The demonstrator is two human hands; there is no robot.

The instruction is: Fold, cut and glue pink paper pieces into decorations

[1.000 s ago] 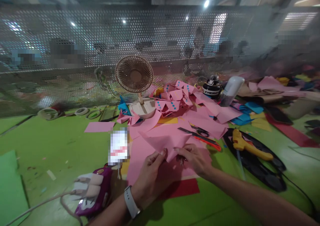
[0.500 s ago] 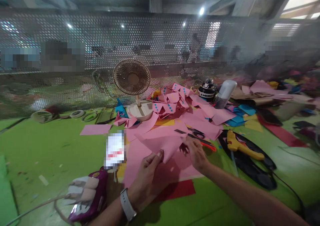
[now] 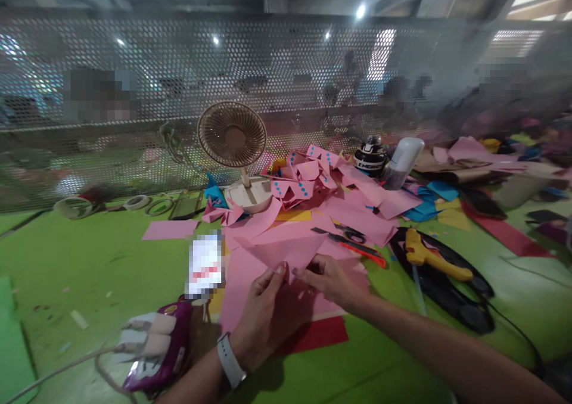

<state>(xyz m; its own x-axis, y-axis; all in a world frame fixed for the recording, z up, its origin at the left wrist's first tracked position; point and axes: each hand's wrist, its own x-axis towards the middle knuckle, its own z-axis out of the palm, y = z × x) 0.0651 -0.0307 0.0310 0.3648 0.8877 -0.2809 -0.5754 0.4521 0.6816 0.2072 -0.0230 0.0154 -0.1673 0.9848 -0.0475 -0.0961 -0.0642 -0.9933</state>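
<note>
A folded piece of pink paper [image 3: 286, 248] is held up over larger pink sheets [image 3: 236, 294]. My left hand [image 3: 263, 297], with a white watch band at the wrist, pinches its near corner between thumb and fingers. Close beside that thumb, my right hand [image 3: 333, 282] has its fingers closed at the paper's right edge. Just beyond the right hand lie a utility knife with an orange handle [image 3: 373, 256] and scissors [image 3: 353, 234]. Under the sheets, a strip of red paper [image 3: 319, 335] pokes out on the near side.
Right of my hands, a yellow glue gun [image 3: 440, 264] rests on a black tray [image 3: 476, 317]. A fan [image 3: 232, 136] and folded pink pieces [image 3: 297, 189] stand behind. On the left are a bright phone-like screen [image 3: 204, 267], blurred out, and a purple power strip [image 3: 167, 356] with plugs and cords.
My right hand has moved left and inward along the paper's edge, close to my left thumb. My left hand stays pinched on the paper. The view has shifted slightly.
</note>
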